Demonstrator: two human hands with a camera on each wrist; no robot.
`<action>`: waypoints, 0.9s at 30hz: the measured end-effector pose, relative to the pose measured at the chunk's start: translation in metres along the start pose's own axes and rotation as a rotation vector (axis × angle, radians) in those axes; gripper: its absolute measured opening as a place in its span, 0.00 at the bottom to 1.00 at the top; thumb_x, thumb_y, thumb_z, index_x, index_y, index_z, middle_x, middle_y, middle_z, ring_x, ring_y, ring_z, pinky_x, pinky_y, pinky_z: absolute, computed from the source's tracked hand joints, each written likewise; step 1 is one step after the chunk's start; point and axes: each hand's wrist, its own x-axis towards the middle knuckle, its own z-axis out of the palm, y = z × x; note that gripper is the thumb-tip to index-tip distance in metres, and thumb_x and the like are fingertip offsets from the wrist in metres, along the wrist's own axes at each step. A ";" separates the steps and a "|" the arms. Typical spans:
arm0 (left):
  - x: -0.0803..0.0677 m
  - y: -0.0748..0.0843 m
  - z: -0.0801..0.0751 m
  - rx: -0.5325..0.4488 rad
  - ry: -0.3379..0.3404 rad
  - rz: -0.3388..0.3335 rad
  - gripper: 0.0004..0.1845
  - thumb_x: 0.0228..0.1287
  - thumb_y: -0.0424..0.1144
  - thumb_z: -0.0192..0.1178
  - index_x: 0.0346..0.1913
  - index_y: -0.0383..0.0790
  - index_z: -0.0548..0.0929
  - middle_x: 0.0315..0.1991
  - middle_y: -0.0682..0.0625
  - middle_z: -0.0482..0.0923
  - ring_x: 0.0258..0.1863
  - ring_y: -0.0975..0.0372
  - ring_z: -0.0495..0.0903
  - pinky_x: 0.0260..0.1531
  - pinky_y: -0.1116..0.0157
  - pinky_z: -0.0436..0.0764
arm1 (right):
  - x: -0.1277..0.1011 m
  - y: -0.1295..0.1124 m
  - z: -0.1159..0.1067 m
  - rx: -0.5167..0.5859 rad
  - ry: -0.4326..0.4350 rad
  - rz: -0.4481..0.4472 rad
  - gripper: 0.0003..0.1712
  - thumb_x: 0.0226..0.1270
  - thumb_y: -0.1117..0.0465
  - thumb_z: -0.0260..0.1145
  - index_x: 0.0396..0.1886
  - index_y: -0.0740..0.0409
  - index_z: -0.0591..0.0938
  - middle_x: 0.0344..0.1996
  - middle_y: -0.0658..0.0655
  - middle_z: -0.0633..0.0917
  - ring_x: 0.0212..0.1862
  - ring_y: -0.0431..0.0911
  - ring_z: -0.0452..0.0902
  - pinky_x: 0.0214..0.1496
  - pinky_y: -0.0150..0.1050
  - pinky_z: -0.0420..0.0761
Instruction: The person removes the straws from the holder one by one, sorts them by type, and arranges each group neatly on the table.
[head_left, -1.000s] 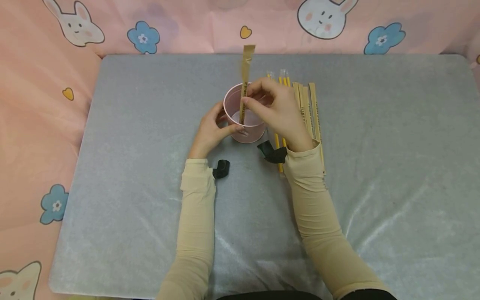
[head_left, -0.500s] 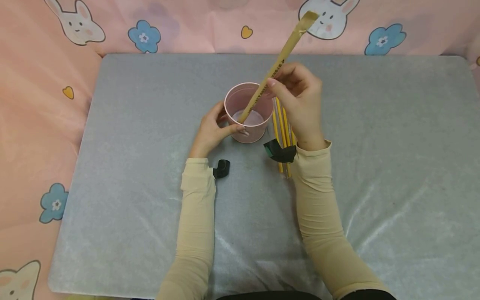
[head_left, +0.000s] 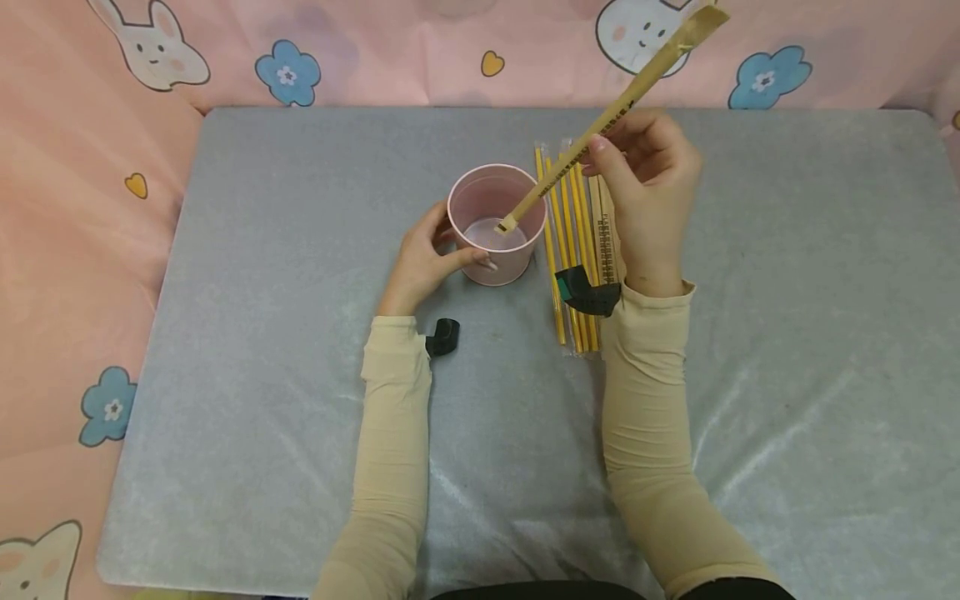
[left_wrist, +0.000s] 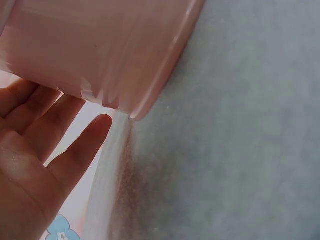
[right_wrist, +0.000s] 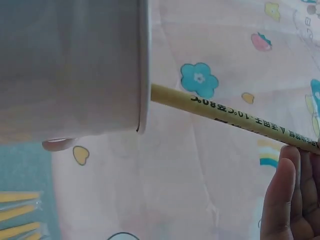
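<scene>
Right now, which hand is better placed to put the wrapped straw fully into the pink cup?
Right. The right hand already pinches the wrapped straw, whose lower end is inside the pink cup. The left hand holds the cup's side.

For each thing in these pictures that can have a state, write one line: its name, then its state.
pink cup: upright on the grey mat, open top, steadied by the left hand.
paper-wrapped straw: tilted, lower end inside the cup, pinched by the right hand.
yellow straws: lying flat in clear wrappers, right of the cup.
brown-wrapped straws: lying flat, partly hidden by the right hand.
</scene>
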 end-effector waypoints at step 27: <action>-0.001 0.000 0.000 -0.012 -0.006 -0.046 0.36 0.50 0.26 0.70 0.64 0.32 0.68 0.57 0.39 0.74 0.56 0.50 0.74 0.57 0.66 0.72 | -0.014 -0.013 0.018 0.043 -0.202 -0.087 0.03 0.53 0.79 0.63 0.29 0.75 0.80 0.24 0.59 0.83 0.24 0.50 0.77 0.31 0.36 0.81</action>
